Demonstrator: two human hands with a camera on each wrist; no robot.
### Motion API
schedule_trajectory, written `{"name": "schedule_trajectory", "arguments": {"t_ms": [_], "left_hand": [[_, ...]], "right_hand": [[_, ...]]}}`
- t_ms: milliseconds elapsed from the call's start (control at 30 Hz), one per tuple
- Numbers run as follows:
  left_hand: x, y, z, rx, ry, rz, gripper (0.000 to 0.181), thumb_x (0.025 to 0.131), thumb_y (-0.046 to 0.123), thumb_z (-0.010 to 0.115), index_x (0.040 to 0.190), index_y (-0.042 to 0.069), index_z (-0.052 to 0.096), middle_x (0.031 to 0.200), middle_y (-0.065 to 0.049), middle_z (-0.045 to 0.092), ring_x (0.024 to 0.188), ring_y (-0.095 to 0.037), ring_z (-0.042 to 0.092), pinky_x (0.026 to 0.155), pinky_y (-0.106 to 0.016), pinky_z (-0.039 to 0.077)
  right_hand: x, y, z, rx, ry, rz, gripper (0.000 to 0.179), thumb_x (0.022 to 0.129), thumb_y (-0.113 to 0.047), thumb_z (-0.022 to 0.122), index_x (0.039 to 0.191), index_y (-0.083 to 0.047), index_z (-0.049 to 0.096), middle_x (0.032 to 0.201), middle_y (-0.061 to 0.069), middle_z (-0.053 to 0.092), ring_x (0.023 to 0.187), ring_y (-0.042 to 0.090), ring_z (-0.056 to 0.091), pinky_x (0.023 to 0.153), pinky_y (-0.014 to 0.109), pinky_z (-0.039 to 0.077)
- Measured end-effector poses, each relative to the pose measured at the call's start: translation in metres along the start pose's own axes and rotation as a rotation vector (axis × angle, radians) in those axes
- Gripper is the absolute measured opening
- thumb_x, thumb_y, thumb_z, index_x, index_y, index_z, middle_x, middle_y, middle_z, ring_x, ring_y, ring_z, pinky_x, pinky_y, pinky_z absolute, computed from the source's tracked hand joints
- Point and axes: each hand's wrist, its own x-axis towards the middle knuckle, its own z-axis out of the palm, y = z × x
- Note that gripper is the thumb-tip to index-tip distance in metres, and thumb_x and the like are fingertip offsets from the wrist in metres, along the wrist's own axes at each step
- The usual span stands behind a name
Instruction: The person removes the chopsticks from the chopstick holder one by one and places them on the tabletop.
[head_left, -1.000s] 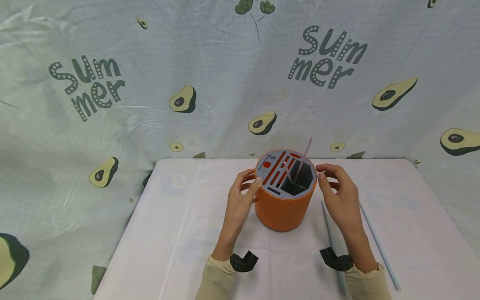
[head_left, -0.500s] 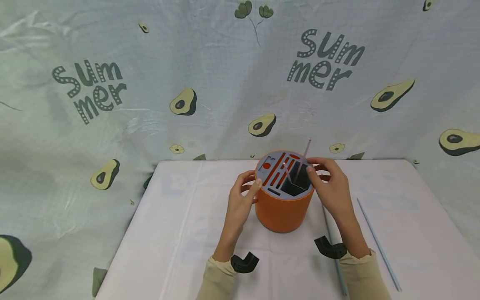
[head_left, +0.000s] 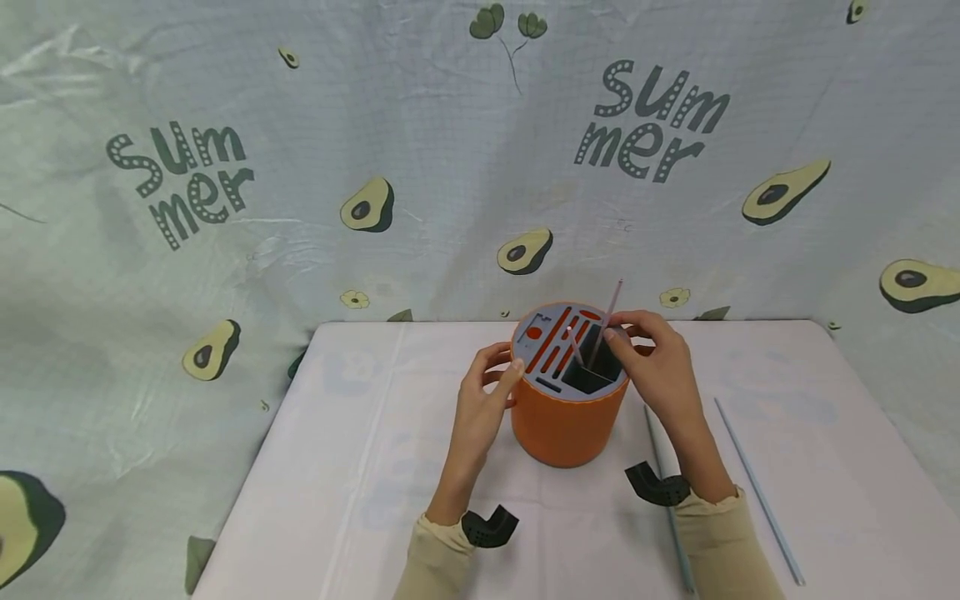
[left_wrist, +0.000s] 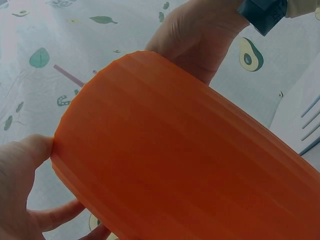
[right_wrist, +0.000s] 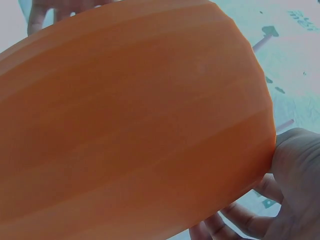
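An orange cylindrical organizer [head_left: 566, 433] stands upright on the tabletop [head_left: 420, 467], toward its far edge and about midway between its left and right edges. Its grey slotted top [head_left: 557, 340] faces up, and two slim pink sticks lean in the dark compartment [head_left: 588, 382] on the right: a taller pink stick [head_left: 617, 293] slanting right and rising well above the rim, and a shorter pink stick [head_left: 576, 345] slanting left.

The left hand [head_left: 482, 393] holds the organizer from its left side, thumb at the rim and fingers curved along the wall. The right hand [head_left: 666, 367] is at the right rim, thumb and forefinger close together beside the taller stick; whether they pinch it or only touch it cannot be told. Right of the organizer, a grey-green rod [head_left: 654, 437] runs partly under the right forearm, and a light blue rod [head_left: 759, 492] slants toward the tabletop's right edge.

The step in hand seems to be handling the taller stick while the left hand steadies the organizer. The next move calls for a sure fingertip pinch, motion along the stick's own lean, clearance from the shorter stick, and a firm left hold against tipping.
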Motion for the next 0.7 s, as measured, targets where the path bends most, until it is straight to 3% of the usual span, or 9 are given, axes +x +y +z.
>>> {"name": "schedule_trajectory", "arguments": {"t_ms": [367, 567, 700], "left_hand": [[0.001, 0.000, 0.001, 0.000, -0.017, 0.011, 0.045, 0.101, 0.040, 0.068, 0.142, 0.024, 0.060, 0.140, -0.006, 0.061, 0.114, -0.024, 0.058, 0.084, -0.037, 0.061], [0.001, 0.000, 0.001, 0.000, -0.015, 0.011, 0.044, 0.101, 0.039, 0.068, 0.141, 0.024, 0.061, 0.140, -0.006, 0.062, 0.114, -0.023, 0.058, 0.084, -0.037, 0.061], [0.000, -0.001, -0.001, 0.001, -0.004, 0.009, 0.044, 0.101, 0.040, 0.068, 0.141, 0.025, 0.061, 0.140, -0.005, 0.062, 0.114, -0.024, 0.058, 0.084, -0.038, 0.061]], "right_hand": [[0.000, -0.003, -0.003, 0.010, -0.001, 0.025, 0.023, 0.102, -0.026, 0.069, 0.119, -0.011, 0.072, 0.131, 0.010, 0.067, 0.117, 0.027, 0.060, 0.096, 0.041, 0.048], [0.003, -0.007, -0.007, -0.022, -0.084, 0.017, 0.027, 0.102, -0.024, 0.069, 0.127, -0.014, 0.072, 0.139, 0.012, 0.061, 0.122, 0.033, 0.057, 0.098, 0.048, 0.047], [0.007, -0.010, -0.007, -0.055, -0.140, -0.006, 0.025, 0.101, -0.023, 0.070, 0.125, -0.014, 0.074, 0.140, 0.012, 0.061, 0.120, 0.031, 0.056, 0.095, 0.045, 0.047]]}}
